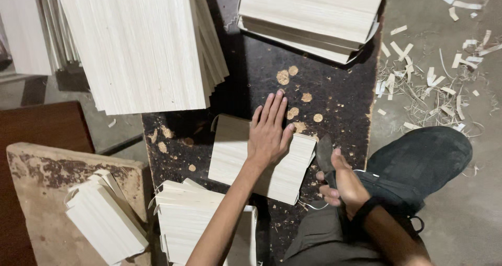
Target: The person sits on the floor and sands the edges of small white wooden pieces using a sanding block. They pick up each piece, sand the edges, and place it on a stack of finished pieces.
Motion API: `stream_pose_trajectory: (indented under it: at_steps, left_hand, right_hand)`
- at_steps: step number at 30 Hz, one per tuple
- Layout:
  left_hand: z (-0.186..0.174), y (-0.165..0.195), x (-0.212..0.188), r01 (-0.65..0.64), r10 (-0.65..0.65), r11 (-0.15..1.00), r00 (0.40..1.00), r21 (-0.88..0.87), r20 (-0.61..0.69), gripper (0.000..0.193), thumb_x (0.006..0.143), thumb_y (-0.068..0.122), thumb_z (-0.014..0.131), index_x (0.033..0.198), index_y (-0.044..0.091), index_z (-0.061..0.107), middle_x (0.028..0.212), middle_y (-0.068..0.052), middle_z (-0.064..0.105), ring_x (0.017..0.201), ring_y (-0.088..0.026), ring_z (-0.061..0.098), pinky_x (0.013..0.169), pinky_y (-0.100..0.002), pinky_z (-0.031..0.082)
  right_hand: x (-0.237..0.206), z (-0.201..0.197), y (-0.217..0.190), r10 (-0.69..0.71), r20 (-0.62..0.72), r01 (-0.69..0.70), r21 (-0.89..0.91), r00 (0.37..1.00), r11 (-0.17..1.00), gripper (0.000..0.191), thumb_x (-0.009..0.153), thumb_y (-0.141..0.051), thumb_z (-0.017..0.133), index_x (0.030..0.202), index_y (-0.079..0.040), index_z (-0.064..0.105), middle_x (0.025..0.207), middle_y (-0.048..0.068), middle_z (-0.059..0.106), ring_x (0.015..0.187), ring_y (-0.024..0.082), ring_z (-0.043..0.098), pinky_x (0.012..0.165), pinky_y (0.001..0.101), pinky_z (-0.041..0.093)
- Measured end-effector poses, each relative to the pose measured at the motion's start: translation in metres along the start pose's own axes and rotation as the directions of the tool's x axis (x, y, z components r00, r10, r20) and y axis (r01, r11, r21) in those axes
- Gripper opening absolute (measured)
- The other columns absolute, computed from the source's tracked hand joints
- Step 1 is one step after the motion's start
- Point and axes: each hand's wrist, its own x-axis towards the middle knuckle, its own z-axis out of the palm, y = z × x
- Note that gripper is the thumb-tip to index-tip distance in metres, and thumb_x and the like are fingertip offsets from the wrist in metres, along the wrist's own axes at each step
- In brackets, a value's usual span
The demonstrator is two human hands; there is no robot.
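Left hand (269, 133) flat, fingers spread, pressing veneer stack (261, 159) on worktop (329, 93). Right hand (340, 185) grips blade (323, 153) at stack's edge. Trimmed stacks (204, 224) nearer; uncut sheets (141, 41) beyond.

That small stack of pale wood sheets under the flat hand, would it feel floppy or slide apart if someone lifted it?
Probably bendy: the stack of thin sheets shows curled edges at its corners. Likely light for its size, since each sheet looks very thin. It may fan or slide apart when pushed; the layers lie loose, and the left hand presses flat on top while the right hand holds a dark blade at its edge.
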Motion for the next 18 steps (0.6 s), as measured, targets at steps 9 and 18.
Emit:
stream_pose_trajectory:
  at_steps: [9, 18]
  left_hand:
    - [0.012, 0.001, -0.008, 0.011, -0.011, 1.0, 0.997, 0.0, 0.078, 0.065, 0.106, 0.04, 0.047, 0.158, 0.002, 0.038, 0.17, -0.012, 0.025, 0.158, -0.028, 0.021, 0.127, -0.048, 0.024]
    - [-0.024, 0.001, 0.01, 0.007, -0.007, 0.99, 1.0, -0.14, -0.002, 0.067, 0.102, 0.039, 0.049, 0.153, -0.003, 0.044, 0.169, -0.02, 0.031, 0.157, -0.034, 0.024, 0.123, -0.052, 0.02]
  right_hand:
    - [0.018, -0.005, -0.048, 0.246, 0.028, -0.24, -0.15, 0.969, 0.959, 0.05, 0.106, -0.057, 0.025, 0.114, -0.013, 0.047, 0.071, 0.004, 0.052, 0.042, 0.009, 0.029, 0.036, 0.0252, 0.024]
    - [0.127, -0.079, -0.066, 0.709, 0.489, -0.727, -0.198, 0.508, 0.658, 0.085, 0.083, -0.081, 0.039, 0.087, 0.002, 0.057, 0.042, -0.002, 0.038, 0.032, 0.013, 0.034, 0.032, 0.0299, 0.027]
